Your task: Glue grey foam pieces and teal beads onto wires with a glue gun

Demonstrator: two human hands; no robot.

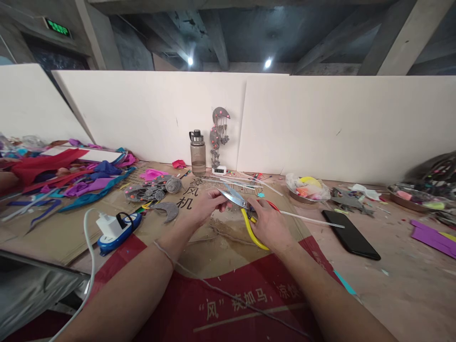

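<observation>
Clamping the fingers of the right hand around the handles of the yellow-handled scissors. Holding the fingers of the left hand together beside the blades; not discerning any material between them. Locating the scissors between both hands, above the printed cardboard covering part of the tabletop. Tracing gray yarn across the left forearm and over the cardboard's red area.

Judging progress: appearing to be snipping or trimming, not confirming any completed cut. Rating as apparently finished one gray crescent mobile against the white board, bearing pink dots and dangling pieces. Recording gray felt pieces with pink-orange dots at left, lying beside a ball of yarn; seeming partly assembled, but not verifying the joins at this scale. Noting one loose gray felt crescent just below, showing no dots, thus seeming left to decorate. Observing a translucent stick running from near the right hand to over a black smartphone; being unable to confirm contact with the fingers.
</observation>
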